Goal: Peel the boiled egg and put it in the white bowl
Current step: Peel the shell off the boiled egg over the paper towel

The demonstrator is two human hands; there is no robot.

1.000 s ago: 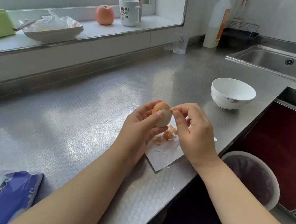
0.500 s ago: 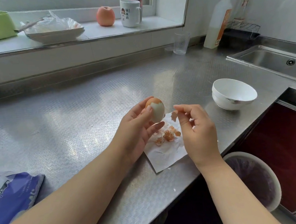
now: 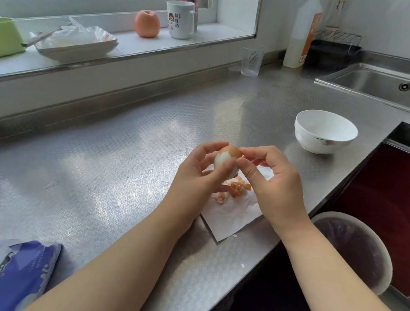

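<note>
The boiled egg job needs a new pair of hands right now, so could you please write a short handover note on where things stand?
Left hand: holds the boiled egg above the counter.
Right hand: fingertips pinch at the brown shell on the egg's top right.
Egg: partly peeled, white showing on the left and lower side, brown shell on the top.
Shell pieces: piled on the white paper towel under the hands.
White bowl: empty, on the counter to the right.
Done: about half the shell off.
Left: remove the remaining shell, then place the egg in the bowl.
</note>
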